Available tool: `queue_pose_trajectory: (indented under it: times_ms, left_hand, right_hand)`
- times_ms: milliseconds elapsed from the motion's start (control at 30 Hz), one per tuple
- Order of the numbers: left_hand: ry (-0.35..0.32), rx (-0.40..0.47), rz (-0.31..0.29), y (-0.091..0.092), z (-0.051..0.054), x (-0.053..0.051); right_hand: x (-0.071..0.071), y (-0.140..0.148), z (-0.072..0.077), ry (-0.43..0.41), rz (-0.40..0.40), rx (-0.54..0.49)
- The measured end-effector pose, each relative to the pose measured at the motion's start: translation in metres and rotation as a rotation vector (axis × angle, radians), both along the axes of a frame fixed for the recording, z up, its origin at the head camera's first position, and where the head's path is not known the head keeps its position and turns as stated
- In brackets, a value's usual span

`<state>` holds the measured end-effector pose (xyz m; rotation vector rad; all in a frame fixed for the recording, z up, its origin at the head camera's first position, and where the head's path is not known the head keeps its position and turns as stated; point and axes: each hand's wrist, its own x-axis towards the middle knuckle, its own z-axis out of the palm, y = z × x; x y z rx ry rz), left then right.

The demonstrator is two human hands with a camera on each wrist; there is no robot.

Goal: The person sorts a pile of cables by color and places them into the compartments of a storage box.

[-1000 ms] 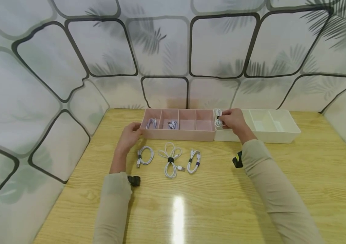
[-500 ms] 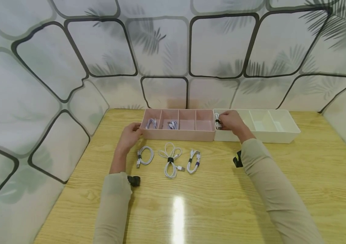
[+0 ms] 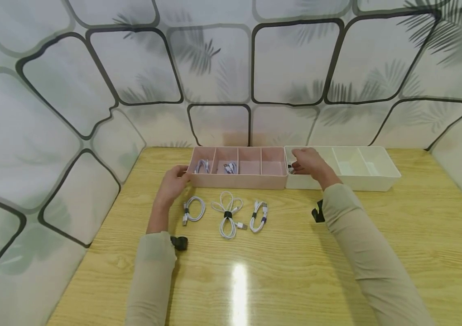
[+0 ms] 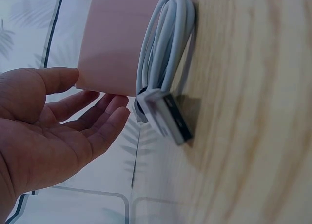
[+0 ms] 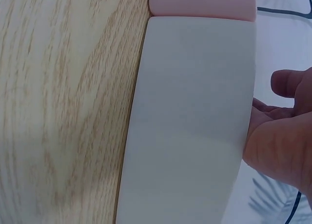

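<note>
Both hands reach to the far side of the desk (image 3: pixel 284 271). The right hand (image 3: pixel 314 165) is over the left end of the white box (image 3: pixel 371 183), its fingers dipping behind the front wall in the right wrist view. Beneath these fingers, low in the leftmost compartment, shows a small part of a white cable (image 3: pixel 290 170). The hand covers the rest, so which way that cable points cannot be told, nor whether the fingers grip it. The left hand (image 3: pixel 170 184) has loosely bent, spread fingers touching the left end of the pink box (image 3: pixel 239 181), the thumb at its front corner.

The boxes lie end to end between and beyond the hands, long axes running left to right. A coiled cable (image 3: pixel 202 165) sits in the compartment nearest the left hand, and a bundled cable (image 3: pixel 230 167) in the next one.

Just right of the left wrist lies a looped cable (image 3: pixel 203 212), its plug pointing toward the person. Between the hands, a bow-shaped cable (image 3: pixel 228 227) stretches near to far, plug pointing right; beside it, a narrow cable loop (image 3: pixel 252 223) slants, far end toward the right hand.
</note>
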<state>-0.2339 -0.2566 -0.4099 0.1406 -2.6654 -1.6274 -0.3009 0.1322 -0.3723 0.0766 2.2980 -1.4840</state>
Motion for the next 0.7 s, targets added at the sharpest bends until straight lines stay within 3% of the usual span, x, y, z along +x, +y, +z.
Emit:
queue_pose_trajectory:
  times_ms: [367, 700]
  left_hand:
    - [0.003, 0.022, 0.003, 0.000, 0.000, 0.000]
    - [0.005, 0.026, 0.000, 0.000, 0.000, 0.000]
  right_hand:
    - [0.003, 0.002, 0.004, 0.007, 0.014, -0.038]
    - [0.009, -0.001, 0.012, 0.073, -0.013, -0.084]
